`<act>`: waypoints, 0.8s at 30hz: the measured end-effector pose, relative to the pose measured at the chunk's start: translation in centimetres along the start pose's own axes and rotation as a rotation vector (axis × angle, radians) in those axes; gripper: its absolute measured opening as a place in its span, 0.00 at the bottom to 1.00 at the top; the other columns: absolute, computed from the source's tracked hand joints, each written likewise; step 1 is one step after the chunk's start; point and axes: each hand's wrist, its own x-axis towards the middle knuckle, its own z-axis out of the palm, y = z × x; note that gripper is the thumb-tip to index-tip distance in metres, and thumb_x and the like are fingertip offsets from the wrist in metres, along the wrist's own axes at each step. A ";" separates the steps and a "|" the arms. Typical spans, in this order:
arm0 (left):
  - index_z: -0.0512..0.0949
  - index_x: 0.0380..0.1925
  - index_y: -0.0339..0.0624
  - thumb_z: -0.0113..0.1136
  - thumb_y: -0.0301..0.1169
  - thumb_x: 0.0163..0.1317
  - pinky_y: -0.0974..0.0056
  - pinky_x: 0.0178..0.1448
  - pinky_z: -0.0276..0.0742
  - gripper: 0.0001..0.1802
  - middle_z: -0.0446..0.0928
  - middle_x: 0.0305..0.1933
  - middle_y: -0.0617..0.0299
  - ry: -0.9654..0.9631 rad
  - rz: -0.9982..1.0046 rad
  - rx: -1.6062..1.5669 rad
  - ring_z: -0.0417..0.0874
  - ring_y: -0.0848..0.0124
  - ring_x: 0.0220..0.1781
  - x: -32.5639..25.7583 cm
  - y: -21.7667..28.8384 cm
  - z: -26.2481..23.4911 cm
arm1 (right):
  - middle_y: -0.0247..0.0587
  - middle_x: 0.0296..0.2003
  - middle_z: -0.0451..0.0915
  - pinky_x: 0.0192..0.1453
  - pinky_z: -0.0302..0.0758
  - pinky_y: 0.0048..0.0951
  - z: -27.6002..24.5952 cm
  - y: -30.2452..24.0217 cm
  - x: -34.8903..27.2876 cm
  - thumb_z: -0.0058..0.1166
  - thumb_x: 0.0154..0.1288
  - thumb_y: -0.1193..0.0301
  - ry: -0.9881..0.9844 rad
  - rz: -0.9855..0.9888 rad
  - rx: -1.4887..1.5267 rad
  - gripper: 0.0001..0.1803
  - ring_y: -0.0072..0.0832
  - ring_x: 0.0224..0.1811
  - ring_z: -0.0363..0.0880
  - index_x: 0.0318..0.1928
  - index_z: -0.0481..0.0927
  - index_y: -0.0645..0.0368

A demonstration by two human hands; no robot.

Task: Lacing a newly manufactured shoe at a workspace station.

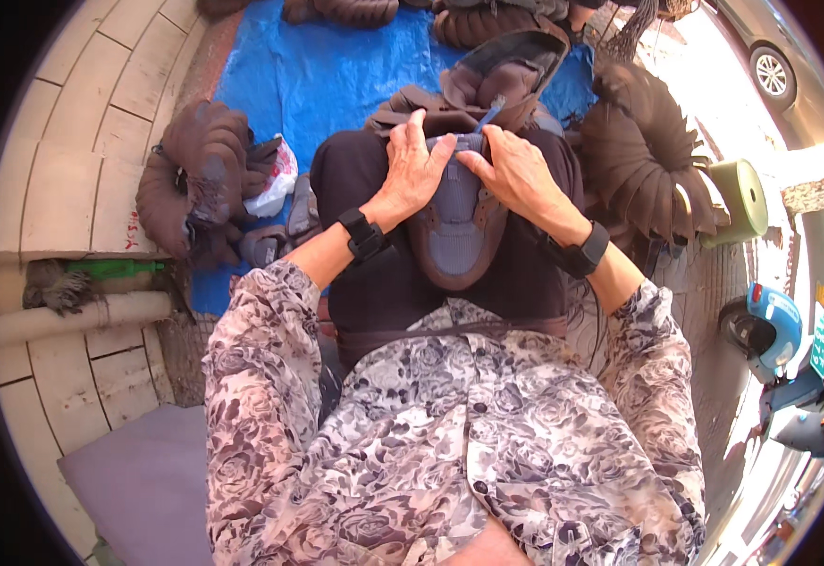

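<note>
Across my lap lies a brown shoe upper [457,222] with a grey-blue mesh middle, its rounded toe end toward me. My left hand [412,174] grips its far left edge, thumb and fingers bent around the material. On the far right edge my right hand [522,179] pinches the same upper, with the thumb pressed on top. A thin blue strip [491,114] sticks up beside the right fingers; what it belongs to is hidden. Just beyond my hands more brown shoe uppers [506,80] lie piled by my knees.
A blue tarp [285,71] spreads ahead. Curled stacks of brown uppers sit at left [206,170] and right [643,156]. A white-and-red plastic bag [277,179] lies by the left stack. At right are a green cylinder [740,200], a blue scooter [775,330] and a car [773,75].
</note>
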 end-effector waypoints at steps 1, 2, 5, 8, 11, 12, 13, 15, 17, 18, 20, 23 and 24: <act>0.52 0.64 0.35 0.46 0.56 0.64 0.49 0.67 0.53 0.41 0.57 0.60 0.35 0.002 0.002 0.005 0.59 0.43 0.62 -0.4 0.1 0.2 | 0.55 0.27 0.77 0.40 0.74 0.44 0.1 0.1 -0.5 0.55 0.60 0.53 0.044 -0.022 0.016 0.24 0.50 0.34 0.78 0.34 0.71 0.67; 0.52 0.64 0.34 0.45 0.58 0.63 0.50 0.68 0.52 0.43 0.56 0.60 0.34 -0.008 -0.017 -0.019 0.58 0.43 0.63 -0.6 0.4 0.1 | 0.56 0.29 0.77 0.40 0.73 0.44 0.0 0.0 -0.7 0.55 0.61 0.54 0.057 -0.024 0.016 0.24 0.50 0.35 0.78 0.35 0.71 0.67; 0.51 0.64 0.33 0.43 0.59 0.63 0.50 0.68 0.52 0.44 0.56 0.59 0.34 -0.016 -0.002 -0.036 0.57 0.43 0.63 -0.2 0.2 0.5 | 0.56 0.31 0.78 0.42 0.74 0.44 -0.7 0.0 -0.4 0.55 0.60 0.53 -0.045 0.053 0.081 0.26 0.50 0.37 0.78 0.39 0.71 0.69; 0.50 0.65 0.32 0.42 0.61 0.63 0.50 0.68 0.53 0.46 0.55 0.61 0.31 -0.084 -0.032 -0.014 0.57 0.42 0.65 0.1 0.4 0.2 | 0.52 0.32 0.79 0.41 0.75 0.37 -2.2 -0.5 -2.3 0.58 0.60 0.62 -0.004 0.099 0.340 0.21 0.43 0.37 0.80 0.45 0.71 0.67; 0.52 0.65 0.32 0.42 0.62 0.62 0.49 0.68 0.55 0.46 0.58 0.60 0.31 -0.150 -0.068 0.067 0.59 0.42 0.65 0.3 0.8 -1.7 | 0.41 0.33 0.77 0.37 0.74 0.31 -3.9 -0.9 -7.4 0.62 0.53 0.72 -0.097 0.072 0.486 0.13 0.33 0.31 0.75 0.39 0.75 0.61; 0.54 0.64 0.33 0.44 0.61 0.62 0.50 0.67 0.57 0.45 0.60 0.59 0.32 -0.190 -0.024 0.154 0.61 0.42 0.64 0.5 0.9 -2.7 | 0.38 0.32 0.74 0.39 0.72 0.34 -3.7 -0.3 -9.4 0.64 0.49 0.72 -0.127 -0.217 0.338 0.11 0.35 0.34 0.72 0.33 0.77 0.58; 0.57 0.63 0.33 0.45 0.60 0.62 0.50 0.66 0.58 0.43 0.62 0.58 0.33 -0.230 0.019 0.238 0.62 0.43 0.62 0.5 0.7 -3.4 | 0.37 0.31 0.72 0.41 0.70 0.35 -4.3 -1.4 -11.2 0.65 0.46 0.71 -0.292 -0.204 0.245 0.10 0.37 0.38 0.69 0.30 0.78 0.56; 0.65 0.56 0.33 0.51 0.52 0.62 0.52 0.63 0.62 0.35 0.68 0.53 0.38 -0.048 0.163 0.331 0.67 0.47 0.58 -0.4 1.0 -4.2 | 0.36 0.33 0.69 0.43 0.66 0.33 -3.7 -2.2 -14.2 0.66 0.42 0.69 -0.362 -0.262 0.215 0.11 0.34 0.39 0.66 0.28 0.79 0.55; 0.71 0.49 0.33 0.57 0.42 0.62 0.55 0.56 0.68 0.24 0.74 0.46 0.45 0.187 0.197 0.098 0.74 0.54 0.50 -2.2 2.4 -5.5 | 0.35 0.33 0.68 0.46 0.62 0.32 -3.4 -2.7 -15.4 0.65 0.43 0.69 -0.393 -0.293 0.108 0.10 0.32 0.41 0.65 0.27 0.79 0.55; 0.75 0.41 0.35 0.58 0.34 0.61 0.61 0.46 0.74 0.14 0.78 0.37 0.52 0.180 0.157 0.011 0.79 0.59 0.40 -3.4 3.8 -5.7 | 0.34 0.33 0.68 0.46 0.60 0.32 -2.7 -2.4 -15.9 0.63 0.44 0.70 -0.376 -0.281 0.029 0.08 0.30 0.42 0.65 0.26 0.78 0.55; 0.76 0.42 0.35 0.57 0.31 0.62 0.65 0.42 0.74 0.12 0.79 0.34 0.55 0.032 0.125 -0.104 0.79 0.65 0.36 -6.0 5.4 -5.8 | 0.34 0.33 0.68 0.46 0.60 0.32 -2.3 -2.3 -16.1 0.62 0.45 0.70 -0.365 -0.272 0.024 0.07 0.30 0.42 0.65 0.26 0.78 0.54; 0.77 0.41 0.35 0.55 0.25 0.62 0.69 0.37 0.75 0.09 0.80 0.30 0.60 -0.254 0.088 -0.355 0.80 0.71 0.31 -10.0 7.0 -4.2 | 0.33 0.31 0.70 0.44 0.61 0.33 -2.9 -2.6 -15.3 0.61 0.46 0.72 -0.343 -0.232 0.134 0.06 0.31 0.39 0.67 0.27 0.78 0.55; 0.76 0.41 0.35 0.55 0.25 0.61 0.69 0.37 0.75 0.09 0.79 0.29 0.60 -0.280 0.185 -0.341 0.80 0.71 0.31 -10.8 7.6 -3.0 | 0.34 0.30 0.71 0.42 0.63 0.33 -3.3 -2.6 -15.0 0.60 0.47 0.73 -0.333 -0.192 0.247 0.05 0.32 0.37 0.69 0.27 0.77 0.56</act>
